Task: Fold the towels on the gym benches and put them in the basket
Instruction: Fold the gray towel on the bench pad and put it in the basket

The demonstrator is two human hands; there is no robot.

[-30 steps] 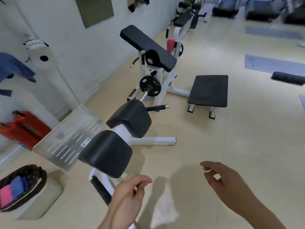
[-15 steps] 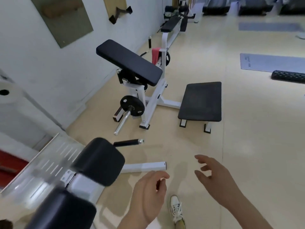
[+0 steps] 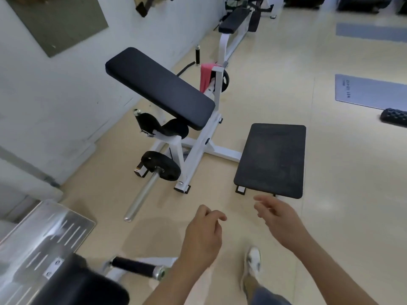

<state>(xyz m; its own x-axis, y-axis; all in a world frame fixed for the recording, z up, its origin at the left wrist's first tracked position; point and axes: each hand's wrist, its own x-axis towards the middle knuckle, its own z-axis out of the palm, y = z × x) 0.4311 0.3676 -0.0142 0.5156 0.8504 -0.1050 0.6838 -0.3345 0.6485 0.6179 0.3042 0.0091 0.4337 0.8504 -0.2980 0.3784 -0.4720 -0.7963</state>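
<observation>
Both hands were seen low in the head view, held over the bare floor (image 3: pixel 330 216) with nothing in either. The left hand (image 3: pixel 203 235) was loosely curled, its grip narrow, thumb and fingers nearly meeting. The right hand (image 3: pixel 278 219) was held with fingers spread and slightly bent, its grip wide.

One pink towel (image 3: pixel 206 77) was noted, draped over the white upright frame (image 3: pixel 218 89) just behind the slanted black arm pad (image 3: pixel 158 86) of the curl machine, hanging down on the wall side. It was well apart from both hands. No towel was seen on the arm pad, nor on the flat black seat pad (image 3: pixel 272 159) nearer the hands. The basket was not in view.

Handling was judged as follows: the towel appeared soft, light and limp, and it would be expected to lift free of the frame without resistance. A snag on the weight plate (image 3: pixel 225 79) just beside it was considered a possible risk, so a straight upward lift was thought advisable. A hold at the top edge, where the cloth was draped over the frame, was judged best, with two corners to be found afterwards for folding. The arm pad could serve as a desk for the fold, though its slope might let the cloth slide.
</observation>
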